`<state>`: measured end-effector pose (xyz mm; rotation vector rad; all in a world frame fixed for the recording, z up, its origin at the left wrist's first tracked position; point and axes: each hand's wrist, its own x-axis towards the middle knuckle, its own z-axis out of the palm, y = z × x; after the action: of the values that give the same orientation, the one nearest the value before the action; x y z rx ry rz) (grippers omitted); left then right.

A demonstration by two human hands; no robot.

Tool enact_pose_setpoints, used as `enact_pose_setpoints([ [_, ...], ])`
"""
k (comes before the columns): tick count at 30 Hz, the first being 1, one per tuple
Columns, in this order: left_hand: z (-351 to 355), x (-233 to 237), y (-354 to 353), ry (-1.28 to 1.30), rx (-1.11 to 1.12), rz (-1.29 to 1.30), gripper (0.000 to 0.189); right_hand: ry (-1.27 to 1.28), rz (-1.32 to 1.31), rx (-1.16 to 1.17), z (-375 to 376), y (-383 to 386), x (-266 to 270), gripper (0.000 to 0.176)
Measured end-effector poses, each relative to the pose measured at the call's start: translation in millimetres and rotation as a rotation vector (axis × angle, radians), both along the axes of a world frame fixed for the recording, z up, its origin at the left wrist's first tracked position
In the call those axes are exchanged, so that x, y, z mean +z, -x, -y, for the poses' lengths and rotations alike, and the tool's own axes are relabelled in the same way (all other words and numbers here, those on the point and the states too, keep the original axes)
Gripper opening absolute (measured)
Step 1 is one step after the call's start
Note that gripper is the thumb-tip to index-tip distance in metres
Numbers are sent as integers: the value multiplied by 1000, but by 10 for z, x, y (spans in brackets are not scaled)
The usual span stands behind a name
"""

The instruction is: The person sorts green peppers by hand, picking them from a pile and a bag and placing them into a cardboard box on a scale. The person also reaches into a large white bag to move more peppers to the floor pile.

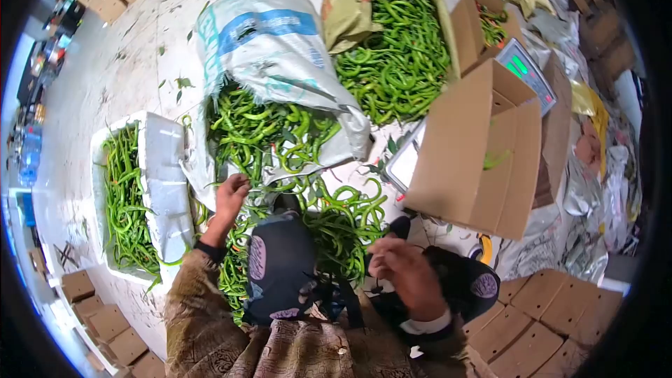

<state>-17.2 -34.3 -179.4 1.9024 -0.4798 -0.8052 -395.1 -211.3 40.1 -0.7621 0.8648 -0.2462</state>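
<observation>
Many green peppers [343, 227] litter the pale floor [126, 63] beside cardboard boxes [476, 147].

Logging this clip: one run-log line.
left hand: on long green peppers by white woven sack | right hand: curled, contents unclear | brown cardboard box: on digital scale

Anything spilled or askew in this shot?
Yes. Green peppers spill from the open white sack across the floor, with loose leaves scattered beyond. The cardboard box sits tilted on the scale, overhanging its platform.

Bright green peppers [280, 136] spill from a white sack [273, 49] with a blue band, beside a plain brown carton [462, 147].
</observation>
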Motion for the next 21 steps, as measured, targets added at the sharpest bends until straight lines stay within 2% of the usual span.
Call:
enact_pose_setpoints([
  [1, 25, -249, -111, -26, -56, 155, 30, -112, 3, -26, -90, -95, -257, 25],
  [2, 135, -215, -182, -102, -111, 306, 35, -224, 1, -53, -162, -178, -488, 27],
  [3, 279, -145, -259, -179, -171, 452, 40, -231, -5, -43, -221, -259, -673, 27],
  [4, 362, -123, -370, -255, -269, 620, 52, -285, 19, -42, -267, -334, -842, 29],
  [5, 447, -122, -474, -260, -266, 615, 52, -339, 42, -44, -302, -378, -1013, 32],
  [6, 533, -134, -568, -286, -325, 774, 57, -378, 65, -46, -336, -388, -1192, 35],
  [7, 648, -118, -651, -311, -385, 932, 62, -380, 58, -44, -340, -424, -1249, 35],
  [8, 794, -113, -707, -315, -385, 923, 62, -377, -32, -32, -340, -467, -1299, 35],
  [10, 1091, -74, -783, -292, -592, 1215, 69, -381, -132, -15, -322, -565, -1382, 34],
  [11, 1121, -217, -882, -298, -588, 1205, 69, -391, -177, -23, -296, -609, -1417, 33],
  [13, 1216, -520, -1090, -381, -631, 1410, 66, -395, -230, -34, -223, -659, -1484, 32],
  [14, 1253, -579, -1289, -555, -612, 1070, 52, -389, -254, -33, -208, -653, -1510, 32],
  [15, 1219, -644, -1418, -571, -527, 1203, 41, -385, -278, -32, -190, -644, -1536, 31],
  [17, 1229, -541, -1551, -474, -456, 1347, 39, -365, -304, -38, -172, -657, -1555, 29],
  [19, 1212, -471, -1597, -551, -738, 1255, 53, -351, -313, -29, -183, -697, -1606, 27],
  [21, 1143, -558, -1553, -338, -741, 1286, 59, -419, -329, -54, -213, -736, -1670, 28],
])
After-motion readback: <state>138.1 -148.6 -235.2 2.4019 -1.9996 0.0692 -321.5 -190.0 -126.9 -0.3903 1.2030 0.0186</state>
